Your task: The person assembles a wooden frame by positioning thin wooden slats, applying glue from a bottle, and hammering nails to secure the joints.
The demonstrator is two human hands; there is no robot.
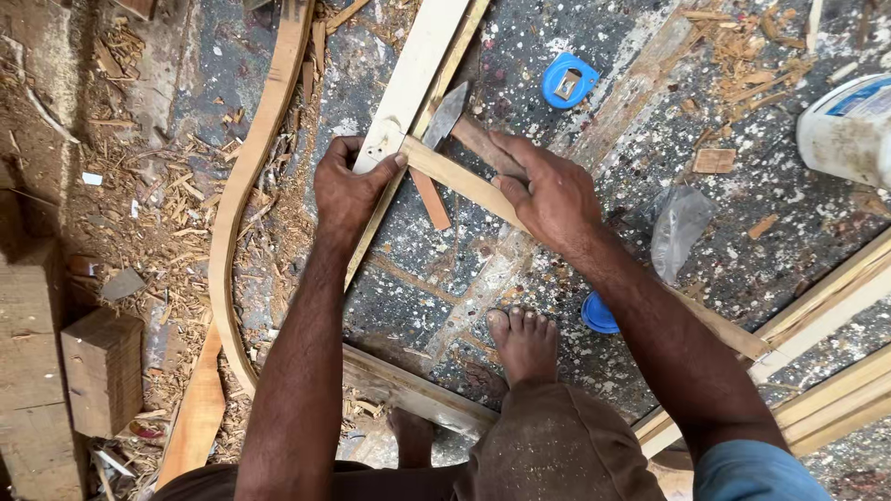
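Wooden slat (464,181) lies on the speckled floor (742,232); left hand (348,190) pinches its joint, right hand (548,195) grips a hammer (459,125) handle. Light, stiff wood, probably best held near the joint.

tub: white plastic container (846,130) at the far right edge, lying tilted on the speckled floor, partly cut off by the picture's edge
tub label: blue panel (858,96) on the tub's upper side, print too small to tell
bag: crumpled clear plastic bag (680,227), right of centre, near the tub
signs, screens: none
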